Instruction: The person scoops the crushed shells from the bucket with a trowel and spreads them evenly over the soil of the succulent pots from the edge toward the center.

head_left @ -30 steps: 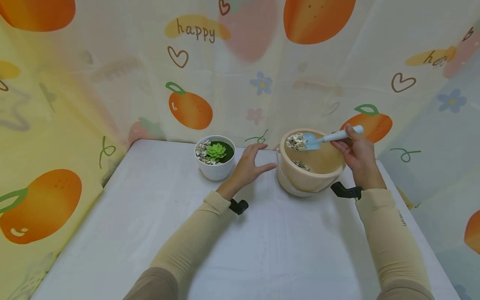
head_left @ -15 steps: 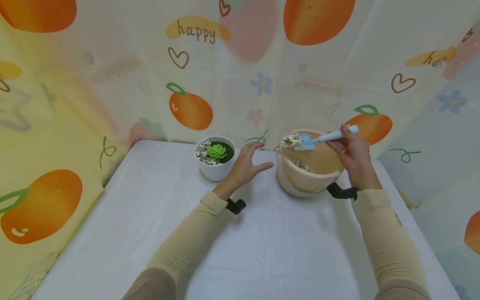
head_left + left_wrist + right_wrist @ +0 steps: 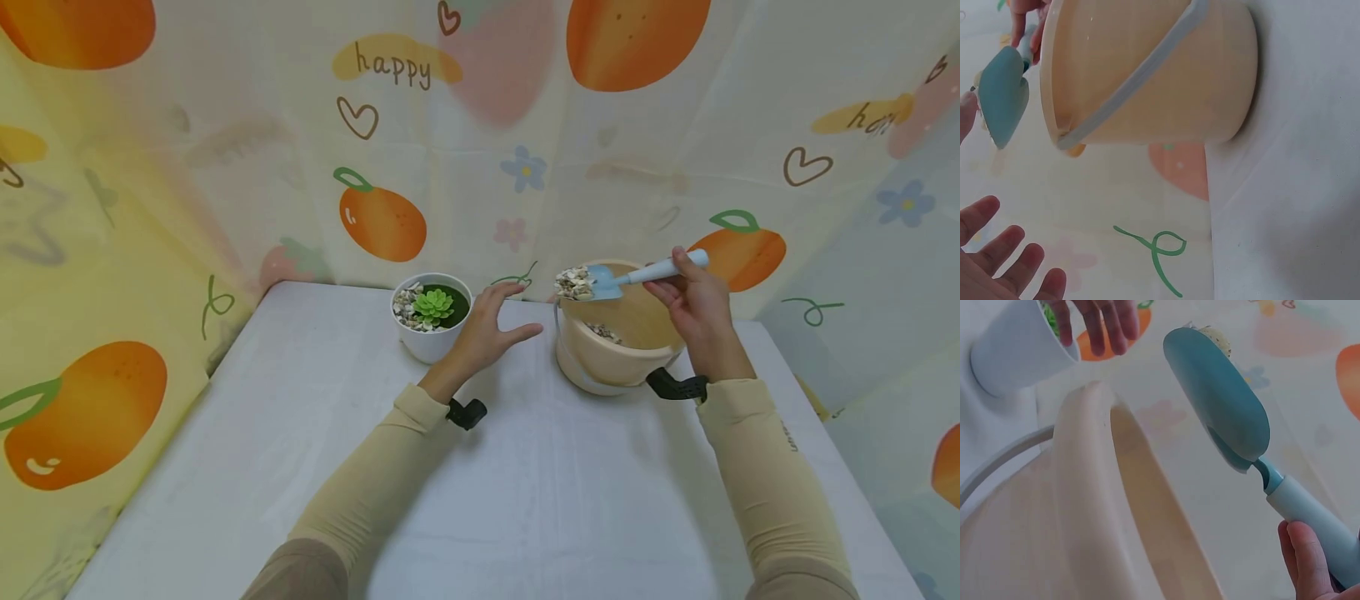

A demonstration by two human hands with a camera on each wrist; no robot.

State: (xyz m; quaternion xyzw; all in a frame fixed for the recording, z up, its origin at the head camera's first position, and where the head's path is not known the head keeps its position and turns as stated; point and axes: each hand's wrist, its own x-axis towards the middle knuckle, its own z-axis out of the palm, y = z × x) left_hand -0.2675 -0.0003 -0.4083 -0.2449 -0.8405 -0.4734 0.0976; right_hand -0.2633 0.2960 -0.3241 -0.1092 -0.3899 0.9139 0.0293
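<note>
My right hand (image 3: 702, 312) grips the pale handle of a small blue trowel (image 3: 604, 283), held over the left rim of a beige bucket (image 3: 611, 367). Pebbles (image 3: 575, 284) or shell bits are heaped on the trowel's blade. A few more of them lie at the bottom of the bucket. My left hand (image 3: 483, 333) hovers between the bucket and a white pot (image 3: 429, 340), thumb and fingers spread, holding nothing. In that pot sits a green succulent (image 3: 433, 307), with pebbles on its left and dark green surface on its right. The right wrist view shows the trowel blade (image 3: 1219, 394) from underneath.
A white cloth covers the table (image 3: 480, 500), whose back edge meets a fruit-printed curtain (image 3: 465, 167). The bucket's grey carrying handle (image 3: 1141, 72) hangs down along its side.
My right hand has carried the loaded trowel leftward, from above the bucket's inside to its left rim. The left hand has drifted slightly left, toward the pot.
</note>
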